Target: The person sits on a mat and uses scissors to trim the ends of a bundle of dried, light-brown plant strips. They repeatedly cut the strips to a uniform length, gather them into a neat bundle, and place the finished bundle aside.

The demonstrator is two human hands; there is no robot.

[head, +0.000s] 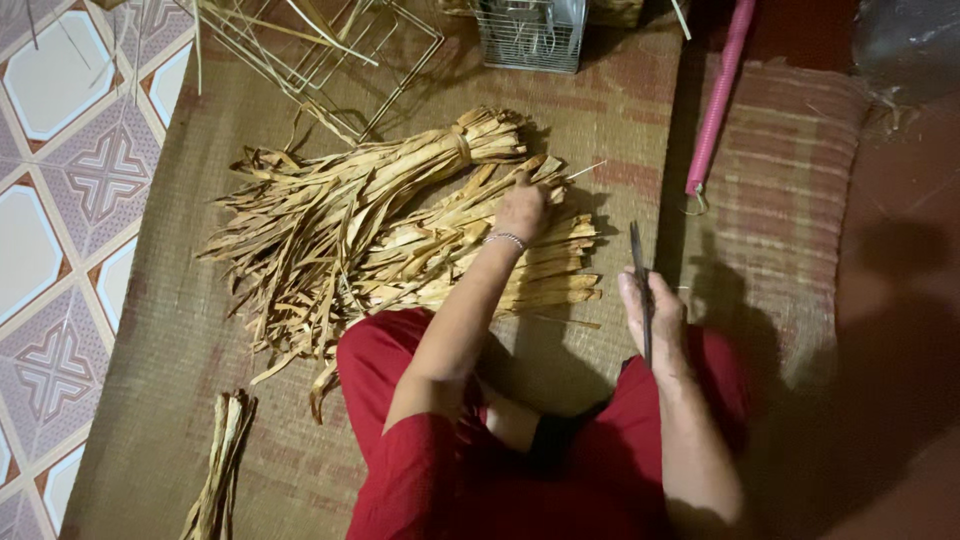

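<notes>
Flanking hands (pixel 520 210) — wire cage (pixel 530 35), pink stick (pixel 718 100)

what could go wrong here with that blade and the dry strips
The right hand holds a thin dark blade pointing away, close to the left forearm; a careless swing might nick it. The left hand reaches into the loose dried leaf strips, whose stiff edges might scratch fingers or scatter off the woven mat.
</notes>
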